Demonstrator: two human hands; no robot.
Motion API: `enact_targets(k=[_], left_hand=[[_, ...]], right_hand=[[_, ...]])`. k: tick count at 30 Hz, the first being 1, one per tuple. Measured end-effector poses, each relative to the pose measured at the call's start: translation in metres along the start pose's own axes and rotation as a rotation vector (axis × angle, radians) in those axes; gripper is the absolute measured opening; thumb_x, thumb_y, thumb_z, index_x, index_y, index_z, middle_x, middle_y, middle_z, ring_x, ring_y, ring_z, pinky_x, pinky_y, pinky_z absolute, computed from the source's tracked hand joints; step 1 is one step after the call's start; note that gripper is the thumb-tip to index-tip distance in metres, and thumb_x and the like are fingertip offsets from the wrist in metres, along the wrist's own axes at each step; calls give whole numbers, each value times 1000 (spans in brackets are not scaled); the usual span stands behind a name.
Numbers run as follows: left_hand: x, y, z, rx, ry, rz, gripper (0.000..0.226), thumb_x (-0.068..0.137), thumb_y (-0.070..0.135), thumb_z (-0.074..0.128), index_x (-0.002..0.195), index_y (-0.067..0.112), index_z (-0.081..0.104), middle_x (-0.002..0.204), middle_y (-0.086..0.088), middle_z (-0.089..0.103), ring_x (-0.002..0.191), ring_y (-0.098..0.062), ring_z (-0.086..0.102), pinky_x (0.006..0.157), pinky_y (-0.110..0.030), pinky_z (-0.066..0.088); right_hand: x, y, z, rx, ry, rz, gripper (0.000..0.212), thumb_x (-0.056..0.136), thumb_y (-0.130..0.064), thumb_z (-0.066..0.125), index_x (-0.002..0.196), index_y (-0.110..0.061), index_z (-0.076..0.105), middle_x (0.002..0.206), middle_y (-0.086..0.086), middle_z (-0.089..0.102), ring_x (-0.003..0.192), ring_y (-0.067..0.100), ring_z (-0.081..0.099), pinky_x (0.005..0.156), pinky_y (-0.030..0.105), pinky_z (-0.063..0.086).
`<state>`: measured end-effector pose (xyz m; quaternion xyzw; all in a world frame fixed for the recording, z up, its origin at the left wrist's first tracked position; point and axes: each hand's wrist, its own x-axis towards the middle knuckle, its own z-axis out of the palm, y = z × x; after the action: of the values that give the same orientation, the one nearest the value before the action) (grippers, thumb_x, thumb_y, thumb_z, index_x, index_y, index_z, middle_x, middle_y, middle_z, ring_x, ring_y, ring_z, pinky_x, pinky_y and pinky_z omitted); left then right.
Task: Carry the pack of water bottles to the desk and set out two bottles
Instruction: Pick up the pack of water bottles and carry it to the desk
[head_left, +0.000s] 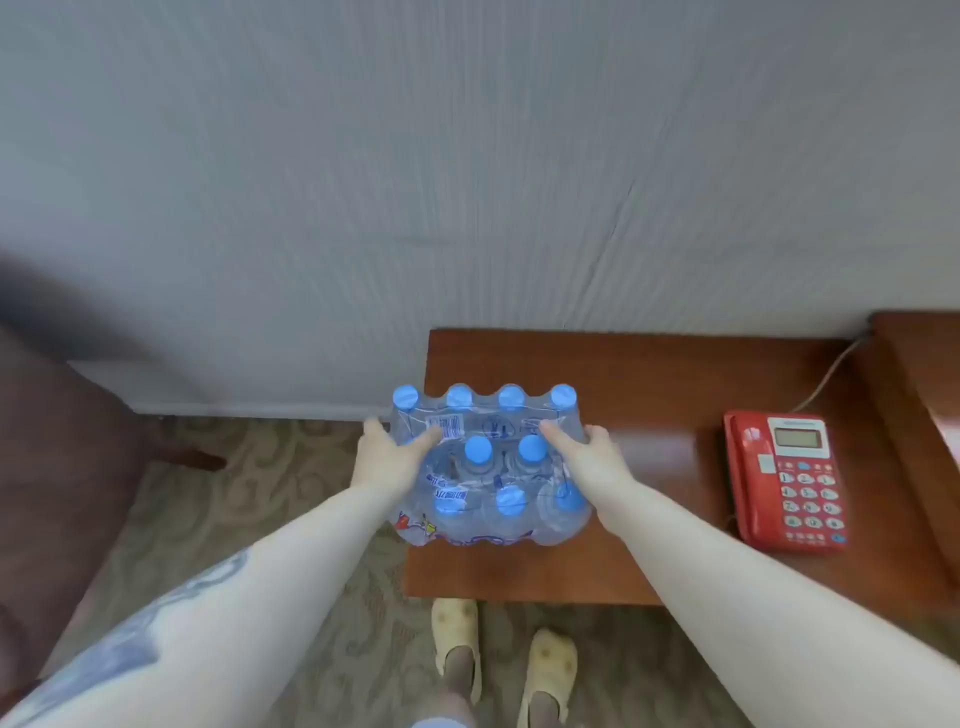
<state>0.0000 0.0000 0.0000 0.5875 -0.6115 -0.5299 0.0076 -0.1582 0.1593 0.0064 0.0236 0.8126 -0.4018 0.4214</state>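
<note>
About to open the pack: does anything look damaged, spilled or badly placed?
One thing: the pack of water bottles, held by the left hand and right hand, overhangs the desk's left edge. No spill shows; the red phone lies well clear.

Glossy red-brown wooden desk (649, 374) vs grey wall: shrink-wrapped clear plastic pack of blue-capped water bottles (491, 467) at left edge, red push-button telephone (784, 480) at right.

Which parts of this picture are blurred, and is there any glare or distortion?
Head view: the dark armchair at left is smeared; the desk carries a soft sheen beside the red telephone; wide-angle bending curves the desk's edges; the pack and both hands stay fairly sharp.
</note>
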Motion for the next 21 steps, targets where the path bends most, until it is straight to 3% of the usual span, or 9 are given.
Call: enact_targets(k=[3,8,10,12,17,21], left_hand=[[10,-5,-4,-111,-78,-172,108,65,64,78,149,5,45,147,-16,56,128,-37,60,109,-51,48],[17,-6,-17,-192,-210,-263,109,47,62,87,139,9,58,130,-10,71,117,-32,68,107,-49,51],[19,-11,-22,-190,-241,-258,107,44,61,89,134,12,63,124,-9,74,111,-31,71,106,-49,52],[16,-17,-22,-167,-227,-254,106,41,63,89,131,12,65,124,-8,74,111,-31,71,105,-48,52],[-5,-42,-14,-263,-109,-314,98,38,60,91,121,11,71,118,-9,76,106,-32,73,101,-50,56],[-44,-65,-1,-459,78,-416,103,33,54,92,122,5,69,119,-12,74,106,-35,71,98,-51,57]], right_hand=[[7,5,12,68,-5,93,84,80,-59,66,141,-8,38,131,11,57,116,32,58,100,45,47],[18,11,12,183,49,192,73,81,-66,60,123,-7,54,107,11,69,99,32,66,91,44,54],[22,11,6,217,-5,218,65,81,-65,60,117,-11,57,95,7,70,87,27,68,74,38,56],[23,20,4,145,-10,185,56,83,-64,59,108,-15,56,84,0,67,74,18,64,59,31,48],[27,38,6,-68,22,53,53,89,-63,49,97,-12,63,79,2,67,71,19,64,62,32,47],[22,42,9,-229,-44,4,55,91,-62,45,97,-11,63,82,5,67,82,28,64,77,36,49]])
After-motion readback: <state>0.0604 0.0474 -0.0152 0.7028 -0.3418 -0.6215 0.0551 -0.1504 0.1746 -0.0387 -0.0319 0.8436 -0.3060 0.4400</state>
